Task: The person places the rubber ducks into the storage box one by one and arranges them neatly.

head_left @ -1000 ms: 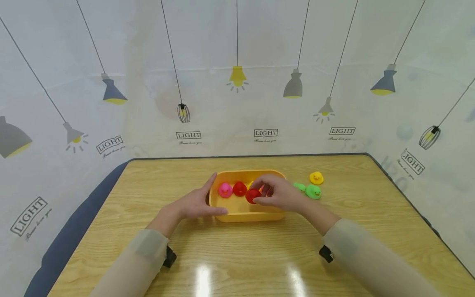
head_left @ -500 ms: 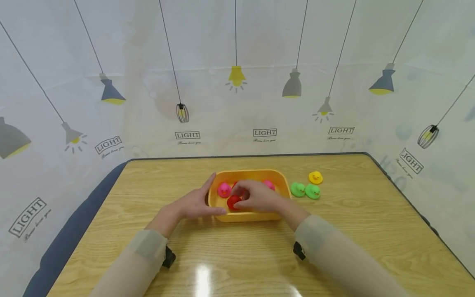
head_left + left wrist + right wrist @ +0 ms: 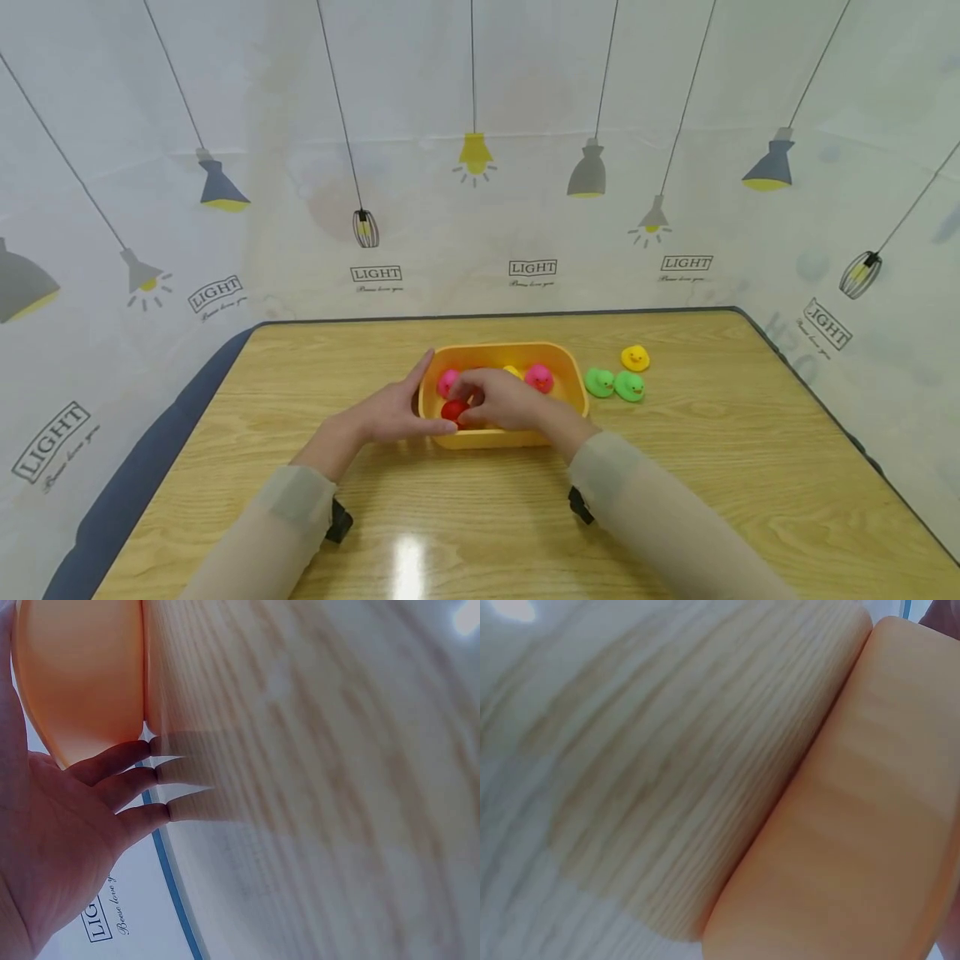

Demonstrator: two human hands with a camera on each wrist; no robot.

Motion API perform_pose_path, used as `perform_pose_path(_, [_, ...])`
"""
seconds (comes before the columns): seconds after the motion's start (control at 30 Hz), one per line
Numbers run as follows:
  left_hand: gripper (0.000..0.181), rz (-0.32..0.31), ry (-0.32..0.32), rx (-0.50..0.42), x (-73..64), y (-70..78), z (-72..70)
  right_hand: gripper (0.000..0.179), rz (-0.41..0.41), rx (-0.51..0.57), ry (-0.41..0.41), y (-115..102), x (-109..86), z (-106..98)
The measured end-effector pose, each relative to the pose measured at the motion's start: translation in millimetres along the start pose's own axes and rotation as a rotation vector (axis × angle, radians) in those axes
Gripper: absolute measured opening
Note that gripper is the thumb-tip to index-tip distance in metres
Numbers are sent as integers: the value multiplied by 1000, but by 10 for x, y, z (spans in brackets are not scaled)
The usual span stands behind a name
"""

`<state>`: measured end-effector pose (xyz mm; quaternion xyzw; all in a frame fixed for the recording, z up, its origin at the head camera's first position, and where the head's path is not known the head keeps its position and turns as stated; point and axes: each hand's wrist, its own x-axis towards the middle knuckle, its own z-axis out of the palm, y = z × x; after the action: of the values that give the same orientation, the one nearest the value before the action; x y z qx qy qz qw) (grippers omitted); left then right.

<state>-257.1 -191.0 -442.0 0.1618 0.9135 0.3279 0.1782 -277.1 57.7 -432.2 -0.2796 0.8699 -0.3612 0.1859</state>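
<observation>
A yellow-orange plastic basin (image 3: 517, 439) stands on the table. My right hand (image 3: 510, 400) reaches down into it and pinches a red rubber duck (image 3: 452, 411) at the front left, close to the left thumb. My left hand (image 3: 390, 412) spreads along the basin's left end, thumb at the front rim; in the left wrist view its fingers (image 3: 124, 786) lie straight, tips down at the table. Inside the basin sit a pink duck (image 3: 447, 382) at left, another pink duck (image 3: 538, 377) at right and a yellow duck (image 3: 512, 372), partly behind my right hand.
Right of the basin, two green ducks (image 3: 599, 382) sit side by side, with a yellow duck (image 3: 635, 357) just behind them. Pale cloth (image 3: 450, 292) printed with lamps hangs past the back edge of the wooden table (image 3: 712, 467). The right wrist view shows mostly the basin's outer wall (image 3: 847, 825).
My right hand has carried the red duck leftward across the basin to its front left corner, uncovering the pink duck at right. The left hand stays at the basin's end.
</observation>
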Motion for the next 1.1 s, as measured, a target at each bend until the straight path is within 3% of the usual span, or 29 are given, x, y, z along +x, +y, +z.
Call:
perform_pose_path(0.27, [135, -2, 0, -4, 13, 0, 3, 25, -8, 17, -4, -11, 17, 10])
perform_pose_path(0.47, [134, 4, 6, 3, 32, 0, 8, 32, -19, -14, 46, -4, -126, -141])
perform_pose_path(0.77, [134, -33, 1, 2, 11, 2, 3, 27, -91, -18, 182, 248, -616, -671])
perform_pose_path(0.93, [135, -40, -5, 6, 18, 16, 1, 22, -78, -22, 260, 508, -946, -932])
perform_pose_path(1.1, [135, -48, -6, 4, 28, 11, 9, 22, -11, -69, 308, 819, -1221, -1126])
